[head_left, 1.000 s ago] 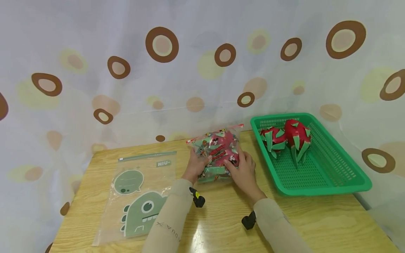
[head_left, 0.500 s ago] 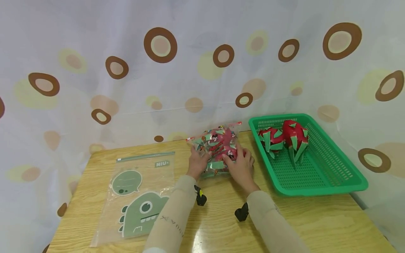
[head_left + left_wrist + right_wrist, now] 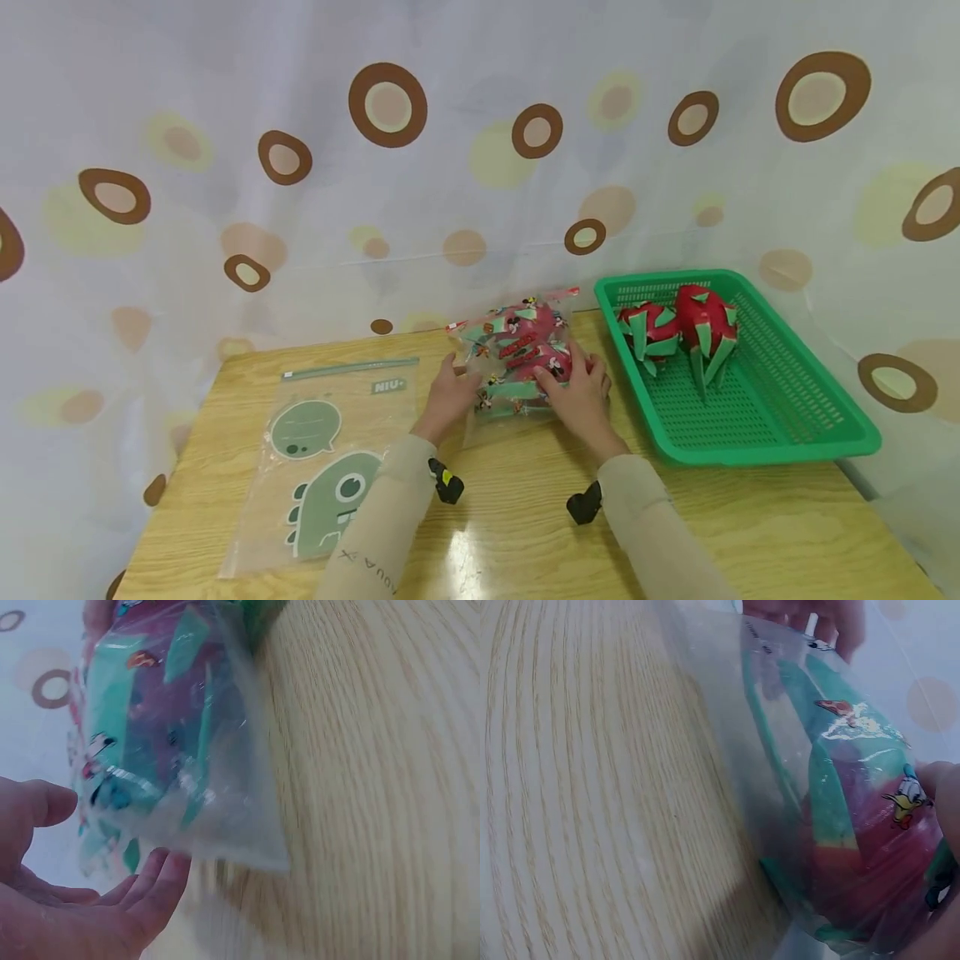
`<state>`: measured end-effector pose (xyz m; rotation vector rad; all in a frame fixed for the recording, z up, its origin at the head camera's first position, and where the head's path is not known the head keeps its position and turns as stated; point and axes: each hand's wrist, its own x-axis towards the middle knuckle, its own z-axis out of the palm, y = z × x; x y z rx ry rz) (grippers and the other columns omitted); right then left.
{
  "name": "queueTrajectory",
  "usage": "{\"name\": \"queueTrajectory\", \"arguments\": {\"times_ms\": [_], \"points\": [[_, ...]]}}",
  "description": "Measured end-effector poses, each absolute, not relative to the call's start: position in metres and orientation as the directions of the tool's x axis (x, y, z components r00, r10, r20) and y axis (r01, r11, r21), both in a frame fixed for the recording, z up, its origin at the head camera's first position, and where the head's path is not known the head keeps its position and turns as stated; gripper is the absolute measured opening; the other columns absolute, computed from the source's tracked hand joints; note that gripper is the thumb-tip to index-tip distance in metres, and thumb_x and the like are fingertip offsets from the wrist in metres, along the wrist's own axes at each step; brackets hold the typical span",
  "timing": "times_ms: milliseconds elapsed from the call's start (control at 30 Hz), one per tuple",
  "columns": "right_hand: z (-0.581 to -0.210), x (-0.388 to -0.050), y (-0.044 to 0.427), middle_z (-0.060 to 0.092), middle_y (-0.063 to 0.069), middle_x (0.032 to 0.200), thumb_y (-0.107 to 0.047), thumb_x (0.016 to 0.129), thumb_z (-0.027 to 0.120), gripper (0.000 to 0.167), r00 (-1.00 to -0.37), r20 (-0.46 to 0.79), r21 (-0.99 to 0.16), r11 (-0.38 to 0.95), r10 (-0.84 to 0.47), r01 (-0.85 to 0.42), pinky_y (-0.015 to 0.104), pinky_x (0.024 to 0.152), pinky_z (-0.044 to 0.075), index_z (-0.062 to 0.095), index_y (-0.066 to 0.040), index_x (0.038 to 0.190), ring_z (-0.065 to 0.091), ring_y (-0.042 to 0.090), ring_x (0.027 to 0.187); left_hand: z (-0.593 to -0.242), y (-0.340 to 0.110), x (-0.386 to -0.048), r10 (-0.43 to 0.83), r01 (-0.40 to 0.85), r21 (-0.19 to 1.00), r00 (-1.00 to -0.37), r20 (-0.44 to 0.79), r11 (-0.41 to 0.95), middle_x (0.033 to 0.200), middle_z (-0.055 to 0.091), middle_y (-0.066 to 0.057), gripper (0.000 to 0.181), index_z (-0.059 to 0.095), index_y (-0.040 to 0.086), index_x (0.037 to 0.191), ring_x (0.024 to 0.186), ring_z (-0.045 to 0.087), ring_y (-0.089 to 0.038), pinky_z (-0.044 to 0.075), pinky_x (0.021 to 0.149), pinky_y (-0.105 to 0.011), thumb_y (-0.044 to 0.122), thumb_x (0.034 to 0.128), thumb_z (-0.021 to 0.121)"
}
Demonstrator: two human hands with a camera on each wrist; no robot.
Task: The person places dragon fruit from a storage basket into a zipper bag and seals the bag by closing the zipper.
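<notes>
A clear zip bag with cartoon prints and a red zip strip holds red and green dragon fruit. It rests on the wooden table near the back wall. My right hand grips the bag's right side, thumb on the front and fingers round the edge. At the left side my left hand has its fingers spread and loose. The left wrist view shows its thumb apart from the plastic and its fingertips at the bag's lower edge; whether they touch cannot be told.
A green plastic basket stands at the right with two dragon fruits in it. Flat on the left of the table lies a clear zip bag with a green dinosaur print. A spotted curtain hangs behind.
My left hand has loosened from the bag and shifted left, its thumb now off the front. The right hand still holds the bag, which has stayed nearly in place.
</notes>
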<state>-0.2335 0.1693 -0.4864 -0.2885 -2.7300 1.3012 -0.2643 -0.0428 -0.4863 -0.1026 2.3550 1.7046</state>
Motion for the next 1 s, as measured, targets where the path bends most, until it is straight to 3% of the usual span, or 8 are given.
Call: {"name": "queueTrajectory", "arguments": {"times_ms": [167, 300, 467, 600, 733, 833, 1000], "points": [[-0.483, -0.225, 0.170, 0.003, 0.026, 0.161, -0.053, 0.094, 0.059, 0.084, -0.987, 0.045, -0.764, 0.642, 0.156, 0.066, 0.070, 0.115, 0.019, 0.016, -0.019, 0.159, 0.007, 0.048, 0.147, -0.482, -0.074, -0.249, 0.102, -0.176, 0.945, -0.972, -0.210, 0.275, 0.155, 0.035, -0.019, 0.066, 0.016, 0.011, 0.158, 0.127, 0.055, -0.039, 0.053, 0.099, -0.048, 0.026, 0.1039, 0.049], [-0.477, -0.215, 0.166, 0.008, 0.025, 0.161, -0.045, 0.094, 0.063, 0.081, -0.980, 0.152, -0.722, 0.692, 0.129, -0.021, 0.067, 0.117, 0.018, 0.021, -0.015, 0.157, 0.011, 0.046, 0.148, -0.476, -0.103, -0.235, 0.107, -0.165, 0.944, -0.973, -0.202, 0.288, 0.156, 0.033, -0.019, 0.061, 0.018, 0.012, 0.158, 0.129, 0.053, -0.040, 0.051, 0.102, -0.051, 0.021, 0.1042, 0.046], [-0.464, -0.203, 0.154, 0.026, 0.026, 0.153, -0.022, 0.092, 0.066, 0.067, -0.937, 0.337, -0.704, 0.686, 0.095, -0.184, 0.063, 0.113, 0.028, 0.035, -0.009, 0.150, 0.027, 0.044, 0.140, -0.468, -0.137, -0.220, 0.073, -0.139, 0.946, -0.983, -0.167, 0.294, 0.154, 0.036, -0.021, 0.056, 0.025, 0.012, 0.155, 0.130, 0.051, -0.040, 0.051, 0.102, -0.050, 0.016, 0.1032, 0.047], [-0.460, -0.192, 0.139, 0.036, 0.025, 0.146, -0.009, 0.090, 0.063, 0.055, -0.909, 0.416, -0.713, 0.624, 0.009, -0.320, 0.060, 0.107, 0.038, 0.045, -0.002, 0.141, 0.035, 0.041, 0.134, -0.463, -0.159, -0.210, 0.036, -0.133, 0.942, -0.988, -0.151, 0.307, 0.152, 0.036, -0.022, 0.053, 0.028, 0.011, 0.153, 0.131, 0.050, -0.042, 0.051, 0.103, -0.050, 0.014, 0.1038, 0.046], [-0.460, -0.183, 0.123, 0.042, 0.021, 0.139, -0.005, 0.092, 0.062, 0.047, -0.901, 0.428, -0.717, 0.578, -0.075, -0.389, 0.051, 0.096, 0.048, 0.048, -0.003, 0.137, 0.047, 0.037, 0.125, -0.461, -0.177, -0.202, 0.008, -0.118, 0.918, -0.991, -0.130, 0.378, 0.152, 0.036, -0.024, 0.052, 0.027, 0.006, 0.153, 0.130, 0.050, -0.042, 0.051, 0.102, -0.048, 0.012, 0.1036, 0.044], [-0.461, -0.176, 0.113, 0.045, 0.020, 0.136, -0.003, 0.093, 0.061, 0.043, -0.908, 0.407, -0.735, 0.554, -0.103, -0.392, 0.043, 0.085, 0.052, 0.049, -0.003, 0.135, 0.055, 0.034, 0.110, -0.461, -0.191, -0.197, -0.012, -0.104, 0.881, -0.994, -0.111, 0.462, 0.152, 0.037, -0.023, 0.052, 0.028, 0.005, 0.152, 0.132, 0.050, -0.041, 0.051, 0.102, -0.049, 0.012, 0.1032, 0.042], [-0.468, -0.167, 0.094, 0.047, 0.017, 0.135, -0.004, 0.094, 0.058, 0.041, -0.941, 0.290, -0.789, 0.513, -0.174, -0.338, 0.042, 0.086, 0.052, 0.051, -0.003, 0.134, 0.057, 0.031, 0.108, -0.460, -0.214, -0.186, -0.047, -0.096, 0.804, -0.995, -0.084, 0.586, 0.153, 0.038, -0.021, 0.052, 0.030, 0.006, 0.152, 0.136, 0.046, -0.041, 0.047, 0.105, -0.053, 0.014, 0.1017, 0.040]]}}
